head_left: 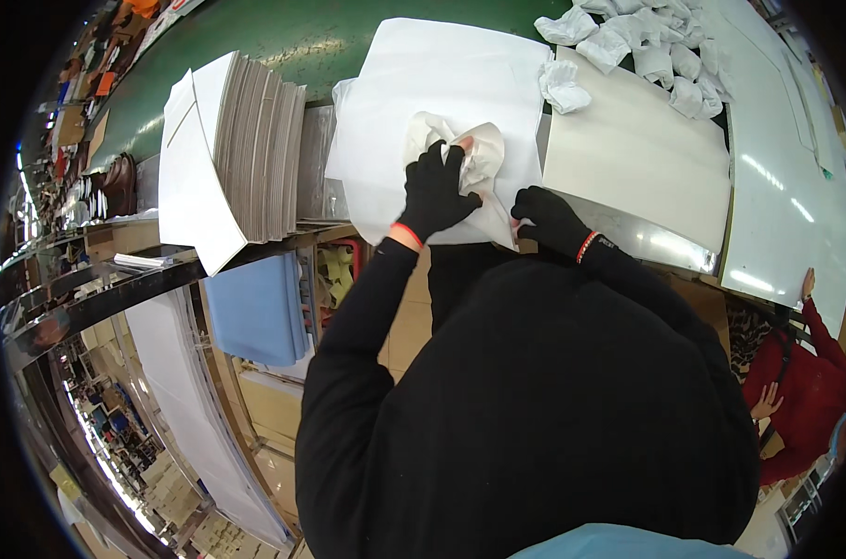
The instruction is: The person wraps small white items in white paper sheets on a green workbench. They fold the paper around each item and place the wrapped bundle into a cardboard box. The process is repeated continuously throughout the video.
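Note:
My left hand, in a black glove, presses on a crumpled wad of white paper and grips its folds. The wad lies on a stack of flat white paper sheets at the table's near edge. My right hand, also in a black glove, pinches the lower right corner of the same white paper just below the wad. Both black sleeves come up from the lower edge.
A thick pile of grey and white cardboard sheets stands to the left on the green table. Several crumpled paper wads lie at the back right beside a white board. A person in red sits at the right.

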